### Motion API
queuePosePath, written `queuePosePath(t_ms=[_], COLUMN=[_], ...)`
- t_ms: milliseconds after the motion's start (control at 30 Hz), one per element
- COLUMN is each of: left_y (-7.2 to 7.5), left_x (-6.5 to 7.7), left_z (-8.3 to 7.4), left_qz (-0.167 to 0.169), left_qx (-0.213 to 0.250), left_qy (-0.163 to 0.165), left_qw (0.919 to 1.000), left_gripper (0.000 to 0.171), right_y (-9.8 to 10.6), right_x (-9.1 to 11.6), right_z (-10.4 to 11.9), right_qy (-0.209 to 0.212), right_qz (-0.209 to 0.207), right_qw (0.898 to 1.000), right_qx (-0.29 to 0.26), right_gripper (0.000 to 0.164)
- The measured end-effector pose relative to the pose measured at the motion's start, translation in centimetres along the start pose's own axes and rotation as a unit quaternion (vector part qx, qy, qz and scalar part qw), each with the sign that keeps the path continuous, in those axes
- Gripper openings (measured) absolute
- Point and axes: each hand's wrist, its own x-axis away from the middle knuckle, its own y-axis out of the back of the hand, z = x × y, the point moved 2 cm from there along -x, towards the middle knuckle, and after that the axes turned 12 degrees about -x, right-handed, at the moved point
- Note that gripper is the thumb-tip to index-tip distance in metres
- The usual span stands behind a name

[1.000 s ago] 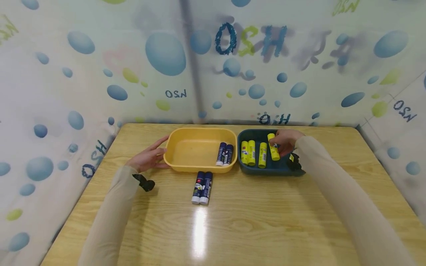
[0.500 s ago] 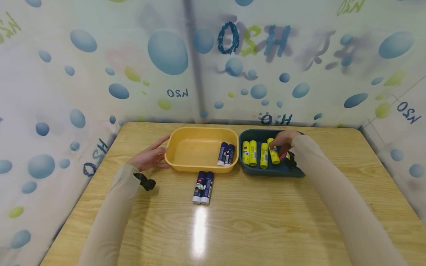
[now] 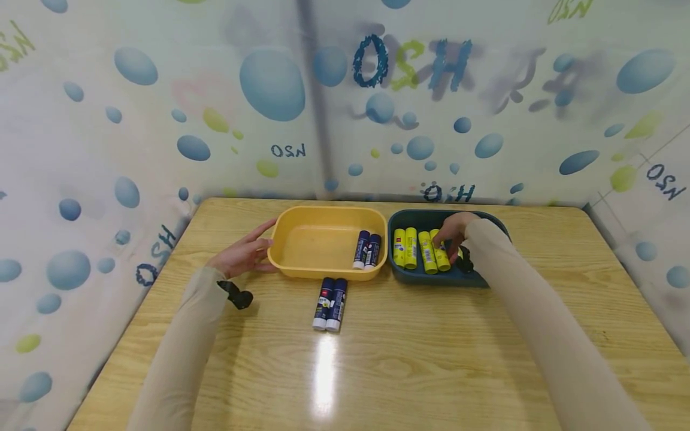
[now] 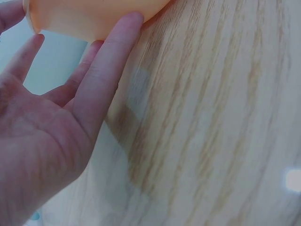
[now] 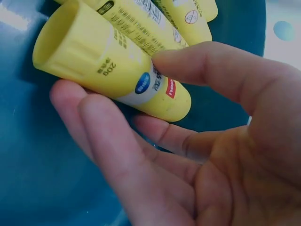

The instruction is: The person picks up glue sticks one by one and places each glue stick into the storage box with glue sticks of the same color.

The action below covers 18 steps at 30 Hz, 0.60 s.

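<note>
My right hand [image 3: 446,238] is inside the dark blue tray [image 3: 426,279], thumb over and fingers under a yellow glue stick [image 3: 439,257]. That stick lies beside three other yellow glue sticks [image 3: 404,246] in the tray. The right wrist view shows the held stick [image 5: 108,66] between the thumb and fingers of my right hand [image 5: 109,123] on the blue tray floor [image 5: 33,160]. My left hand [image 3: 245,251] is flat, its straight fingers [image 4: 101,70] touching the left end of the yellow tray [image 4: 94,16]. The yellow tray [image 3: 312,245] holds two dark blue glue sticks [image 3: 366,250].
Two more dark blue glue sticks [image 3: 330,296] lie side by side on the wooden table [image 3: 404,359], just in front of the yellow tray. Bubble-patterned sheeting walls in the table on the left, back and right.
My right hand has lowered the yellow glue stick into the blue tray, next to the others. The left hand has stayed at the yellow tray.
</note>
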Motion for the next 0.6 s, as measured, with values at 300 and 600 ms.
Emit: queuePosePath(t_ms=[300,600], left_y=[0.12,0.06], left_x=[-0.11,-0.09], left_z=[0.07,0.12], left_qz=[0.001,-0.002], left_qx=[0.006,-0.005], left_qy=[0.004,0.001], left_qw=[1.0,1.0], left_gripper=[0.064,0.064], right_y=[-0.13,-0.21], right_x=[-0.32,-0.2], right_z=[0.16,0.27], right_qy=[-0.002,-0.001], right_qz=[-0.004,-0.013], right_qw=[1.0,1.0], right_qx=[-0.002,-0.023], right_gripper=[0.067,0.067])
